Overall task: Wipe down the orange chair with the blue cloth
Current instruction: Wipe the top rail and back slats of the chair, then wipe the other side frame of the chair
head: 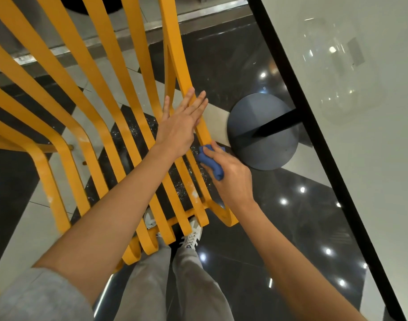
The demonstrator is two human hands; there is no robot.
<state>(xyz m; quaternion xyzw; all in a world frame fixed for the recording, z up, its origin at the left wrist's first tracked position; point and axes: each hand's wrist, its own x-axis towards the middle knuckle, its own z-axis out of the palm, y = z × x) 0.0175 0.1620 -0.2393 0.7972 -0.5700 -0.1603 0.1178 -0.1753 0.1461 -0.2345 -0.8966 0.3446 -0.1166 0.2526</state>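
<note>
- I am looking straight down at an orange chair (119, 126) made of long flat slats that fan away from me, with open gaps showing the floor beneath.
- My left hand (178, 126) lies flat and open on the slats near the chair's right edge, fingers straight and spread a little, gripping nothing.
- My right hand (228, 172) is closed around a bunched blue cloth (211, 162), which I press against the outer side of the rightmost slat, just below my left hand.
- Both forearms are bare; a grey sleeve (36, 297) covers my left upper arm.
- Below the slats I see my grey trousers (175, 286) and white trainers (193, 235), standing on a glossy floor (291, 216) of dark and pale tiles.
- To the right stands a white table (360, 158) with a black edge; its round dark base (263, 133) sits on the floor close to the cloth.
</note>
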